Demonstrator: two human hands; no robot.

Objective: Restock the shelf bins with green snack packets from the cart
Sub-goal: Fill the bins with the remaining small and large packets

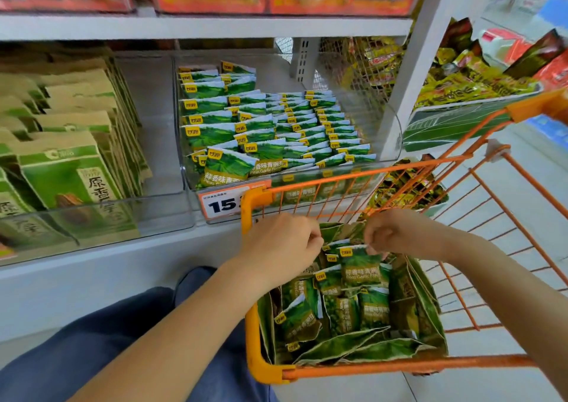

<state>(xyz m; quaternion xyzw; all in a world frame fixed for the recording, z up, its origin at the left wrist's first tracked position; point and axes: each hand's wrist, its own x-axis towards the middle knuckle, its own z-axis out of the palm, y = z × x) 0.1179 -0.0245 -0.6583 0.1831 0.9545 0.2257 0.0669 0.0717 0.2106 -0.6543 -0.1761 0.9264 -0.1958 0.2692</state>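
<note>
An orange wire cart [338, 366] stands in front of the shelf and holds an open green carton [427, 318] of small green snack packets [361, 268]. My left hand [281, 243] hovers over the carton's left side with curled fingers pinching packet tops. On the right, my right hand [390, 234] pinches the top corner of an upright packet. Above the cart, a clear shelf bin [390, 143] is filled with rows of the same green packets [261, 128].
A neighbouring clear bin [153, 214] on the left holds green and tan pouches [69, 168]. A price tag [222, 203] hangs under the green-packet bin. Yellow snack bags [461, 85] fill a display to the right. My legs in dark trousers [101, 340] are at lower left.
</note>
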